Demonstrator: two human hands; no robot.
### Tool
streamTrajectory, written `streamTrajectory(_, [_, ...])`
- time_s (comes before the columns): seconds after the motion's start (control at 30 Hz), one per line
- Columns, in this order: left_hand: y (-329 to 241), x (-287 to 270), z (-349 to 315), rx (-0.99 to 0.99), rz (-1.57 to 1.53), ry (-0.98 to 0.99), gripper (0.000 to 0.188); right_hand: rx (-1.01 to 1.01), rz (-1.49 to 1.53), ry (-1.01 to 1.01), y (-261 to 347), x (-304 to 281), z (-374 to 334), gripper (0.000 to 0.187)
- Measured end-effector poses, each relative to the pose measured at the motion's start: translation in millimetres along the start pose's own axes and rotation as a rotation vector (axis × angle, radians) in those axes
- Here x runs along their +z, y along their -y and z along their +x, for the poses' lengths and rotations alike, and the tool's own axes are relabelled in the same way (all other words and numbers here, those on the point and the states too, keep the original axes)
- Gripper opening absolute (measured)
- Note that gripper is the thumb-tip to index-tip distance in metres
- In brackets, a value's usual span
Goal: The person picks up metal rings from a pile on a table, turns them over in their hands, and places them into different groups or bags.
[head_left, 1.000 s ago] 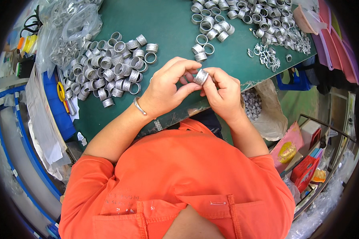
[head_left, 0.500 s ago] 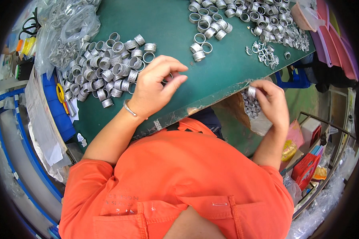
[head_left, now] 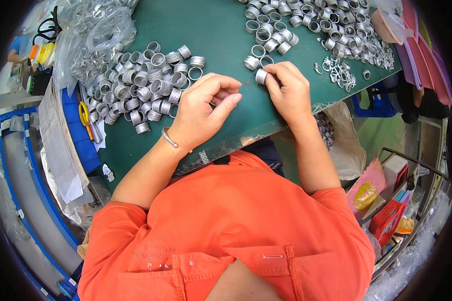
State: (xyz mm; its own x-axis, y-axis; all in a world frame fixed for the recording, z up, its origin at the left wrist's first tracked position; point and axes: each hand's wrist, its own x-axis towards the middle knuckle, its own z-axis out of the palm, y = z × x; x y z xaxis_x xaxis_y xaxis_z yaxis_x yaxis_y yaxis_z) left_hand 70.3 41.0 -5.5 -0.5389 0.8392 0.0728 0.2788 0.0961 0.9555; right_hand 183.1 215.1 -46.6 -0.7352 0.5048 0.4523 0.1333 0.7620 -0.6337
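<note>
My right hand (head_left: 290,94) pinches a short silver metal ring (head_left: 261,76) between thumb and fingers, close to the tabletop. Several similar rings stand just beyond it, among them an upright one (head_left: 258,51). My left hand (head_left: 206,108) is held over the table with curled fingers and the thumb near them; what it may hold is hidden. Left of it lies a large heap of textured silver rings (head_left: 140,83). Below the table edge, an open sack (head_left: 350,150) holds more small metal parts (head_left: 325,131).
A second ring heap (head_left: 331,25) lies at the far right, beside small loose metal pieces (head_left: 338,75). Clear plastic bags (head_left: 95,37) lie far left, above a blue tray (head_left: 85,145) with yellow-handled scissors (head_left: 84,114). A red basket (head_left: 386,223) stands at the lower right.
My right hand has moved from above the sack to the table, leftward and away from me. The ring it held there is gone from view; it now grips one standing on the table.
</note>
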Motion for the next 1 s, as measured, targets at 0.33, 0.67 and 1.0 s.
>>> streamTrajectory(0.33, [5,16,3,-0.104,-0.434,0.091,0.061,0.132,0.698,-0.051,42,-9,-18,0.015])
streamTrajectory(0.67, [7,16,2,0.165,-0.194,-0.014,0.064,0.220,0.982,0.113,38,-9,-30,0.040])
streamTrajectory(1.0, [7,-15,0,0.191,0.159,-0.041,0.018,-0.239,0.293,-0.007,45,-5,-6,0.030])
